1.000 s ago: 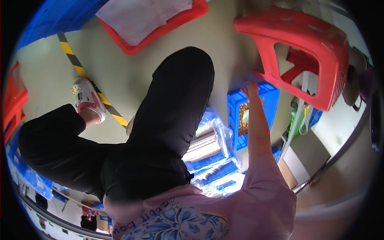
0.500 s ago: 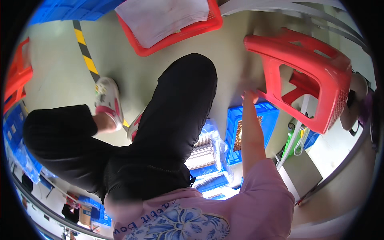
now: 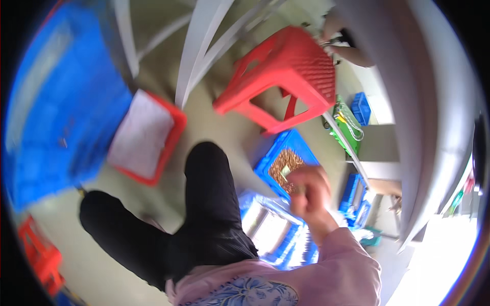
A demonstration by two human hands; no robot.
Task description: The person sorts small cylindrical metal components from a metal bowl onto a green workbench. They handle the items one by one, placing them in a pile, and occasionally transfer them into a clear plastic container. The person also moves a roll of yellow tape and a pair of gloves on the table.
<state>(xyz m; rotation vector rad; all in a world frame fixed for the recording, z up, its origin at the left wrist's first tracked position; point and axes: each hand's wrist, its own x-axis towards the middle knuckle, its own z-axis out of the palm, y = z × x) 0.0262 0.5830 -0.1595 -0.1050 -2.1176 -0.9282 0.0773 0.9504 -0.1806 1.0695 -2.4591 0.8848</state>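
Observation:
My right hand point(image 3: 310, 193) is raised over the near right edge of a blue crate point(image 3: 266, 159). Its fingers look curled together, though blur hides whether anything is between them. Small copper-coloured pieces point(image 3: 287, 162) fill part of the crate, with a pale slip point(image 3: 285, 172) on top. Beyond the crate, a red plastic stool point(image 3: 286, 76) lies tipped, apart from my hand. Nearer to me, a blue bin lined with clear plastic point(image 3: 270, 224) holds pale flat items. My left hand is out of view.
A red tray point(image 3: 171, 135) bearing white paper point(image 3: 142, 133) sits on the floor beside a large blue crate stack point(image 3: 61, 112). Grey metal legs point(image 3: 196, 46) rise behind. Another person's arm point(image 3: 352, 55) shows beyond the stool. A red stool point(image 3: 41, 255) stands at lower left.
My right hand has left the stool's leg and drawn back toward me, its fingers now curled. The whole view has turned, bringing the blue stack and metal frame further in.

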